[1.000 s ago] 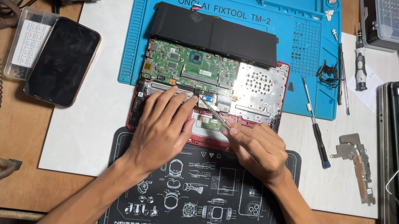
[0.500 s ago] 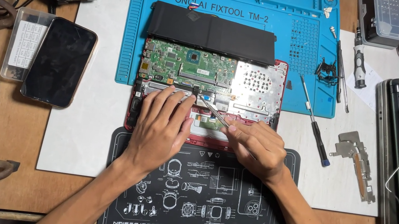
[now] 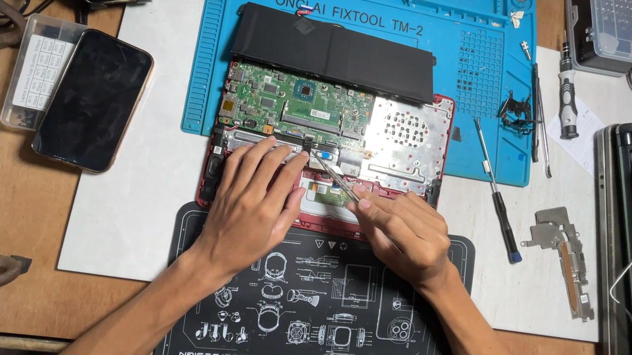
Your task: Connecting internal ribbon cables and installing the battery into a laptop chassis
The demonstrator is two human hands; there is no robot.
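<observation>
Across the opened red laptop (image 3: 325, 162), lying between the blue mat (image 3: 478, 25) and the black mat (image 3: 309, 322), your left hand (image 3: 250, 201) presses flat with fingers spread to steady it, while your right hand (image 3: 402, 235) pinches slim metal tweezers (image 3: 335, 176) (tips angled at a connector).

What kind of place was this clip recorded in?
Most likely an electronics repair bench. An opened laptop lies with its circuit board bare on a blue work mat, screwdrivers lie beside it, and the right hand works tweezers inside.
</observation>
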